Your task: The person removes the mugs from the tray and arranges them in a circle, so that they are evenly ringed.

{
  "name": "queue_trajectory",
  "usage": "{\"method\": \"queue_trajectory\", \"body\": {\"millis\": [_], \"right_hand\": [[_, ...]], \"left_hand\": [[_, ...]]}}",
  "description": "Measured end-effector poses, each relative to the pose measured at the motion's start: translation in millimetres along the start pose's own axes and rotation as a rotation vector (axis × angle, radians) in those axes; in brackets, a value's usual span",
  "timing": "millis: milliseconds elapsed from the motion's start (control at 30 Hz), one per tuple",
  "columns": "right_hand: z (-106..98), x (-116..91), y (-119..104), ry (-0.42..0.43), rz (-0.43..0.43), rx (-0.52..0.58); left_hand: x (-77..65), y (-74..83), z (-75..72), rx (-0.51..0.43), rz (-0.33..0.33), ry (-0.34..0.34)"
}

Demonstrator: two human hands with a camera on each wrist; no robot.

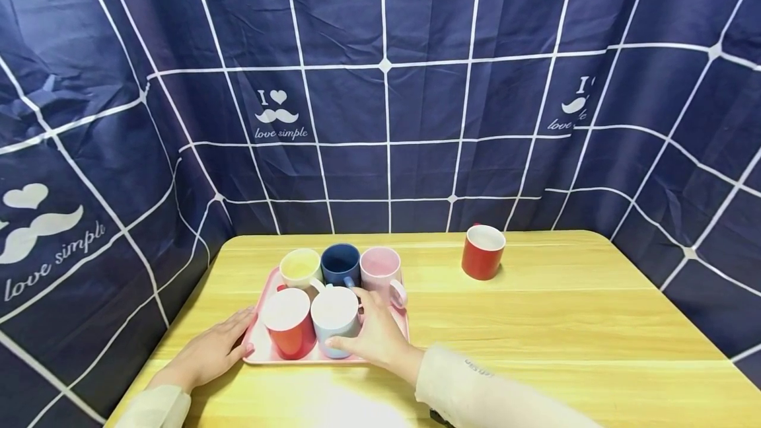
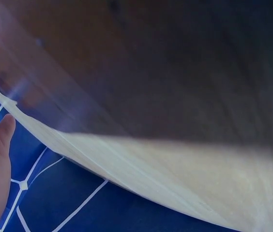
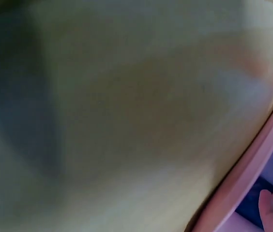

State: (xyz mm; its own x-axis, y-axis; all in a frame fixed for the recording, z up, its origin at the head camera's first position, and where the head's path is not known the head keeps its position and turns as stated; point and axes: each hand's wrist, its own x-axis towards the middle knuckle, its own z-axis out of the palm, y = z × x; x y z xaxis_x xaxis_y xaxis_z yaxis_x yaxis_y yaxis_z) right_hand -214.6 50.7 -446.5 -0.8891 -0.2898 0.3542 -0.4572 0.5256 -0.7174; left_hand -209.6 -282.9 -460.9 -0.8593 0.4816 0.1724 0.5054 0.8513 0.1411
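Note:
My right hand point(image 1: 380, 335) grips a light blue mug point(image 1: 335, 319) at the front of a pink tray point(image 1: 261, 349), thumb on the near side and fingers at the far side. Left of that mug stands a red mug point(image 1: 291, 325) with a white inside. Behind them on the tray are a cream mug point(image 1: 300, 266) with a yellow inside, a navy blue mug point(image 1: 341, 263) and a pink mug point(image 1: 380, 269). My left hand point(image 1: 211, 352) rests at the tray's left edge, fingers extended. Both wrist views are mostly blurred tabletop, with fingers at their borders.
A second red mug point(image 1: 483, 256) stands apart at the back right of the wooden table point(image 1: 565, 335). Dark blue curtain point(image 1: 428, 104) with white lines hangs behind the table and along both sides.

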Motion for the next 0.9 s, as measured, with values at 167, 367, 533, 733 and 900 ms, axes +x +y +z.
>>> {"method": "queue_trajectory", "body": {"millis": [167,367,533,733,900], "right_hand": [[7.8,0.2,0.1,0.038,0.007,0.031],[14.2,1.9,-2.9,0.079,0.045,0.018],[16.7,2.8,-6.1,0.095,0.086,0.013],[16.9,3.9,-7.5,0.101,0.094,0.007],[14.5,2.8,-6.2,0.113,0.08,-0.004]], "left_hand": [[0.8,1.0,-1.1,-0.005,0.002,-0.002],[1.0,1.8,-2.5,-0.01,-0.002,-0.015],[0.8,2.1,-3.9,-0.009,-0.012,-0.015],[0.1,3.0,-4.5,-0.017,-0.012,-0.015],[-0.3,3.4,-3.3,-0.004,-0.004,-0.006]]}}
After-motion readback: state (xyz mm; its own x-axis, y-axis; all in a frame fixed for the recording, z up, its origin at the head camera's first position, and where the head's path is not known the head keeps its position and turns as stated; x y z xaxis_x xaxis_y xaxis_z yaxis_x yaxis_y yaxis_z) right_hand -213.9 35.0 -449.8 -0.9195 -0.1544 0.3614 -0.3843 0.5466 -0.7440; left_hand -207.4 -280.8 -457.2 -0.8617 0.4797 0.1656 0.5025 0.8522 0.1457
